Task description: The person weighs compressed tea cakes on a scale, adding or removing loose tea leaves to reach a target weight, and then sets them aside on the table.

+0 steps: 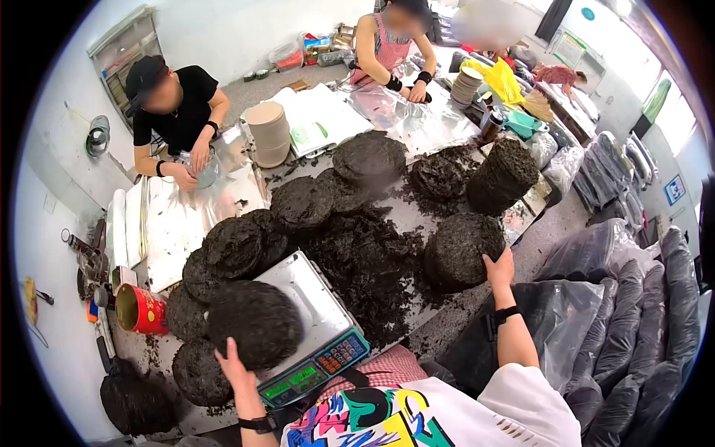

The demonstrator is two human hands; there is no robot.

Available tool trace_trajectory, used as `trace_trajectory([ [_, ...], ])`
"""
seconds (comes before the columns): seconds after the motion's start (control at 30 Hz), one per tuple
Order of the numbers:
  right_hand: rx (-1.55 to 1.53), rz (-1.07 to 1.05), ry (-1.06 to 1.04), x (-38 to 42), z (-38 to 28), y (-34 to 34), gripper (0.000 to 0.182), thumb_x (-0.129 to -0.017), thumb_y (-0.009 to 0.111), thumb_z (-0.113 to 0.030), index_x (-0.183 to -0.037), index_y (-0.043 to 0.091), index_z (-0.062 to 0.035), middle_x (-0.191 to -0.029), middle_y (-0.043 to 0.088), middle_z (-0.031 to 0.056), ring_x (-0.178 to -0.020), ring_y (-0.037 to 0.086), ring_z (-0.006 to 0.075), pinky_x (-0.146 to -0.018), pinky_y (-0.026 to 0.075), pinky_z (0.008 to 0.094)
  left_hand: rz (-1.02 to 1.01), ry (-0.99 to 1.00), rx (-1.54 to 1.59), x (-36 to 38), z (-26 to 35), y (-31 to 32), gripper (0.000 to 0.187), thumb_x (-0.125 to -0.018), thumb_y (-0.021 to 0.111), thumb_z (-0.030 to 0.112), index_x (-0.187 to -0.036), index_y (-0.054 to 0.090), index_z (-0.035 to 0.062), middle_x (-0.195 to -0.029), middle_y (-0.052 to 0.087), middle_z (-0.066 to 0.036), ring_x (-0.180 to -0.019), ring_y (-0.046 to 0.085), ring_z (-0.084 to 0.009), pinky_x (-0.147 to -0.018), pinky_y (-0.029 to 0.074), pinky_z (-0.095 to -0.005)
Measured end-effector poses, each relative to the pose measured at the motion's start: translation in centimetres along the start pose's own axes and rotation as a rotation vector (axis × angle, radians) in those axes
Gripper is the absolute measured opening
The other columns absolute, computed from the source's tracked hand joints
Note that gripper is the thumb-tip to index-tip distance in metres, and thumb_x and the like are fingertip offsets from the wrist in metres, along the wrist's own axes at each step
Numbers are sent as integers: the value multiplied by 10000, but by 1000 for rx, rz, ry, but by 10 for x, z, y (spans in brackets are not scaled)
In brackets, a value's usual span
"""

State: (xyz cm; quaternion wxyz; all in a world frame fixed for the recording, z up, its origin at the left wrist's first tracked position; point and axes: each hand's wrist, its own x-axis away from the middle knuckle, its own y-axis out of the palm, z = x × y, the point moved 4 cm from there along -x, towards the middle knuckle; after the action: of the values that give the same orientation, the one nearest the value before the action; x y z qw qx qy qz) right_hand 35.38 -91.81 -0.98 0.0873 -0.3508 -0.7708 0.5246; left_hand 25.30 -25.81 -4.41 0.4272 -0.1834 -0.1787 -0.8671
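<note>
Over the left part of a white-topped digital scale (313, 305) is a dark round cake (253, 324) of matted, flaky material, slightly blurred. My left hand (237, 366) grips its near edge, the thumb on the rim and the other fingers mostly hidden. To the right, my right hand (500, 268) is curled against the edge of a thick stack of dark round cakes (460, 253), its fingers partly behind it. The scale's keypad and green display (294, 381) face me. Between the scale and that stack lies a loose heap of dark flakes (365, 261).
More dark cakes (302, 203) curve around the scale's far side. A tall dark stack (503, 176) stands behind my right hand. Left are a red tin (141, 309) and a dark bundle (134, 402). Two people work across the table; filled black bags (618, 335) crowd the right.
</note>
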Motion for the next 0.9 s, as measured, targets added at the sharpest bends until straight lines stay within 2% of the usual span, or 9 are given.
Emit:
trace_trajectory([
  [0.1, -883, -202, 44, -3, -33, -25, 432, -756, 703, -152, -1091, 500, 30, -1100, 572, 150, -1007, 563, 273, -867, 439, 381, -215, 174, -134, 12, -13, 20, 805, -845, 656, 202, -1451, 138, 84, -1462, 227, -132, -1317, 262, -260, -1049, 287, -385],
  [0.13, -756, -125, -131, -6, -39, -28, 400, -772, 684, -93, -1110, 503, 21, -1049, 585, 90, -989, 549, 194, -866, 428, 341, -238, 212, -124, 11, -19, 20, 801, -841, 659, 188, -1447, 148, 75, -1454, 242, -128, -1305, 280, -253, -1050, 282, -377],
  [0.3, -850, -670, -329, 86, -181, -16, 407, -774, 675, -49, -1129, 490, 25, -1060, 561, 67, -1029, 496, 149, -899, 396, 293, -335, 263, -157, 10, -35, 29, 670, -837, 624, 94, -1397, 258, 54, -1364, 382, -101, -1225, 386, -233, -1032, 303, -350],
  [0.43, -1340, -1344, 175, 191, -243, 83, 393, -787, 657, -31, -1145, 499, 4, -1112, 563, 67, -1030, 513, 160, -911, 399, 299, -313, 255, -275, -4, -59, 19, 670, -852, 625, 217, -1379, 277, -9, -1361, 359, -181, -1233, 390, -273, -1041, 290, -346],
  [0.57, -1419, -1503, 269, 211, -285, 86, 374, -813, 599, -53, -1168, 496, 2, -1112, 589, 92, -1027, 554, 208, -913, 430, 354, -52, 683, -841, 27, 9, -10, 573, -832, 623, 190, -1315, 372, 9, -1308, 373, -195, -1232, 357, -354, -1029, 294, -415],
  [0.63, -1456, -1538, 379, 199, -276, 104, 353, -821, 582, -83, -1160, 509, -18, -1115, 590, 90, -1026, 560, 227, -910, 441, 381, 142, 685, -1127, 13, 31, -55, 635, -805, 655, 182, -1340, 344, 40, -1334, 351, -185, -1262, 311, -351, -1037, 286, -436],
  [0.67, -1468, -1505, 458, 191, -269, 115, 351, -821, 582, -96, -1158, 513, -25, -1114, 592, 86, -1024, 561, 234, -910, 443, 391, 227, 428, -1266, 1, 30, -78, 723, -780, 681, 172, -1381, 290, 79, -1387, 297, -182, -1314, 247, -340, -1050, 263, -482],
  [0.77, -1489, -1471, 682, 168, -233, 150, 345, -825, 583, -120, -1156, 523, -44, -1132, 590, 81, -1039, 559, 262, -922, 440, 429, 155, 306, -1753, -18, 7, -117, 785, -771, 685, 157, -1414, 235, 127, -1440, 227, -172, -1353, 187, -333, -1059, 232, -522],
  [0.9, -1430, -1426, 739, 162, -224, 125, 309, -826, 602, -164, -1118, 560, -73, -1110, 609, 83, -1029, 570, 274, -934, 428, 450, 100, 624, -1684, -56, -15, -158, 622, -797, 648, 165, -1351, 371, 105, -1374, 372, -185, -1302, 327, -327, -1036, 278, -524],
])
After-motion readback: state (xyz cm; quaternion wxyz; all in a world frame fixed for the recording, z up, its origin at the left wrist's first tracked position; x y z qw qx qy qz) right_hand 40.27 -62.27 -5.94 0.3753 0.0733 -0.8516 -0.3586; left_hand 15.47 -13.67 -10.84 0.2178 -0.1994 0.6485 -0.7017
